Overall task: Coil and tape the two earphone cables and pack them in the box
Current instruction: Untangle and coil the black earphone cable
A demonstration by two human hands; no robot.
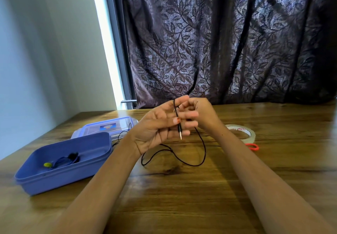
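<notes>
My left hand [160, 126] is raised palm-up over the table, thumb pressing a black earphone cable [193, 153] near its jack plug [179, 131], which hangs down. My right hand [200, 113] is curled beside the left fingers and pinches the same cable, which rises blurred above the hands. The cable's slack loops on the wooden table [182, 188] below. A blue box [54, 177] stands open at the left with a coiled blue earphone [63, 160] inside. A roll of clear tape [240, 131] lies right of the hands.
The box's clear lid [107, 126] lies behind the box, with a thin strand of cable across its right edge. An orange scissor handle [252, 146] shows beside my right forearm. A dark leaf-patterned curtain [228, 42] hangs behind the table; a wall is at the left.
</notes>
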